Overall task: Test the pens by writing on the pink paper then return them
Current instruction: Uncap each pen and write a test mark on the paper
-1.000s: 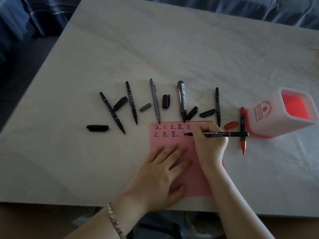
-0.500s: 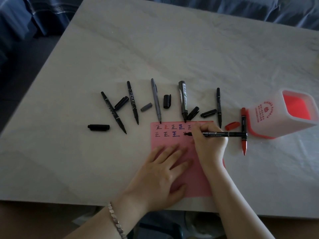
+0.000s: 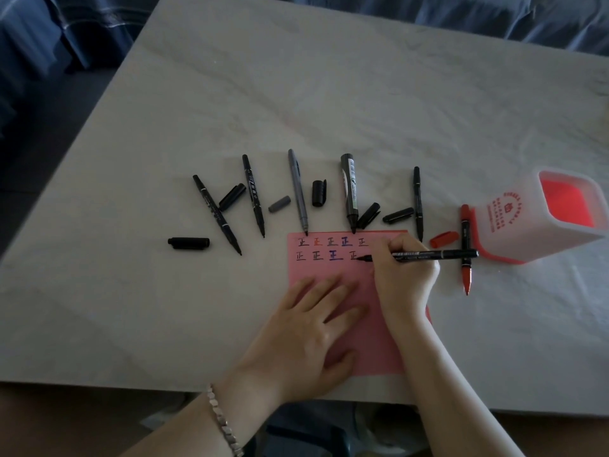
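The pink paper [image 3: 333, 268] lies near the table's front edge, with two rows of written characters along its top. My left hand [image 3: 309, 334] rests flat on it, fingers spread. My right hand [image 3: 403, 275] grips a black pen [image 3: 435, 254] lying nearly level, its tip touching the paper at the last character of the second row. Several uncapped pens lie in a row behind the paper, among them a thick black marker [image 3: 349, 192], a grey pen [image 3: 298, 192] and a red pen [image 3: 465, 249] on the right.
A white pen holder [image 3: 514, 225] with a red inside lies tipped on its side at the right edge. Loose caps lie among the pens: black ones [image 3: 188, 243] [image 3: 319, 192] and a red cap [image 3: 444, 239]. Blue fabric lies beyond the table's far edge.
The pen tip has worked through the last character of the second row, which has grown from one stroke into a fuller mark. My left hand has stayed flat on the paper.
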### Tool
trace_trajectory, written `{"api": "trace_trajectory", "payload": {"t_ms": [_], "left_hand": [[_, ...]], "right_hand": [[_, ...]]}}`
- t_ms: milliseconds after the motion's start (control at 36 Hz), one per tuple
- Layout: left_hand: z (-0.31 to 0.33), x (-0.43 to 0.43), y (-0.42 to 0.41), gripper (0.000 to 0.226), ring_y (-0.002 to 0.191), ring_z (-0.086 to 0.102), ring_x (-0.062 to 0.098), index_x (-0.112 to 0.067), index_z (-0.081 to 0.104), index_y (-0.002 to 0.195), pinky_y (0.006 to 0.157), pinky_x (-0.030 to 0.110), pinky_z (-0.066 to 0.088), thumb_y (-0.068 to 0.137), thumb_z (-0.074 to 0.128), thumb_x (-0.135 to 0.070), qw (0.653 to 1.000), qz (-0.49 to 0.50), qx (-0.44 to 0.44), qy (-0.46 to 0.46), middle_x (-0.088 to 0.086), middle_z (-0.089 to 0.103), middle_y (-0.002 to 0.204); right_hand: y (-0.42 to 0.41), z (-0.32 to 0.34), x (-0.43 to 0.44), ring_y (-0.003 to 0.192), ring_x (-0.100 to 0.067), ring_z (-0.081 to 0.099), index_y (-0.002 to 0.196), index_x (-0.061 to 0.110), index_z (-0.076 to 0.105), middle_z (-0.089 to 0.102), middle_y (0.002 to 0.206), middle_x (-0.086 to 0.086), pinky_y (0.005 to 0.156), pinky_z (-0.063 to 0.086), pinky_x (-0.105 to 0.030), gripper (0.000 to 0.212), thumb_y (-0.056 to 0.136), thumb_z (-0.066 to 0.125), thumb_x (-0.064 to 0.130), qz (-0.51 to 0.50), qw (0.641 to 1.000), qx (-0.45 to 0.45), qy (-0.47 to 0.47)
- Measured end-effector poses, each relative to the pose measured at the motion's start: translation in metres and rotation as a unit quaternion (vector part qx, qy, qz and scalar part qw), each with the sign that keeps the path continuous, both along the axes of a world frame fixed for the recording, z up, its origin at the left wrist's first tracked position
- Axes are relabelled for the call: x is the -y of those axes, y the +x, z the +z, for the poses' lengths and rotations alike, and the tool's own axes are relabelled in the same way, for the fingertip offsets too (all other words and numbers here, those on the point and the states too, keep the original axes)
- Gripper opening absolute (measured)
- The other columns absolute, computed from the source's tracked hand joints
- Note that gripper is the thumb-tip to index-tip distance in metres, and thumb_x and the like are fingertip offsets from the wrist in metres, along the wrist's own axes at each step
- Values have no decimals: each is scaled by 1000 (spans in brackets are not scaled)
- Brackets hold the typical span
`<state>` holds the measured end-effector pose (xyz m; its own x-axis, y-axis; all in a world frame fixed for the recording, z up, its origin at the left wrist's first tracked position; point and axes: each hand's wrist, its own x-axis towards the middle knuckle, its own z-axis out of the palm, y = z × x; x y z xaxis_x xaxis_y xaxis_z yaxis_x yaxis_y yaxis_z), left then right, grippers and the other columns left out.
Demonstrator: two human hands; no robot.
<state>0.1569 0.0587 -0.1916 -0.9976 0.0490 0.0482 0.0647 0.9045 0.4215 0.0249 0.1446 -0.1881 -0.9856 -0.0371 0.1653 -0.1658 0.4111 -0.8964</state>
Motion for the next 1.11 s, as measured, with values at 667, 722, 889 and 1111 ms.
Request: {"api": "trace_trajectory", "payload": {"t_ms": [667, 722, 889, 1111], "left_hand": [[-3, 2, 1, 57, 136, 26, 16, -28, 43, 133, 110, 39, 13, 81, 44, -54, 1000, -10, -1, -23, 0, 39, 145], [-3, 1, 1, 57, 136, 27, 17, -28, 43, 133, 110, 38, 12, 82, 43, -54, 1000, -10, -5, -28, 0, 39, 145], [-3, 1, 1, 57, 136, 29, 17, -29, 43, 133, 110, 38, 13, 81, 43, -55, 999, -10, -6, -33, -1, 39, 144], [-3, 1, 2, 57, 135, 31, 16, -31, 42, 133, 110, 45, 21, 82, 41, -57, 999, -7, -11, -47, -3, 40, 144]], "right_hand": [[-62, 89, -40, 51, -7, 39, 76, 8, 59, 43, 59, 1, 45, 35, -14, 18, 91, 51, 13, 127, 939, 271, -167], [-73, 97, -40, 54, -8, 40, 77, 9, 61, 46, 66, -1, 50, 37, -15, 20, 92, 50, 17, 136, 953, 257, -81], [-84, 87, -12, 57, -17, 48, 84, 3, 67, 57, 67, -10, 57, 45, -29, 23, 84, 62, 26, 203, 933, 192, 225], [-77, 56, 13, 57, -20, 47, 84, -6, 66, 56, 65, -14, 45, 31, -24, 38, 74, 72, 30, 186, 909, 158, 338]]}}
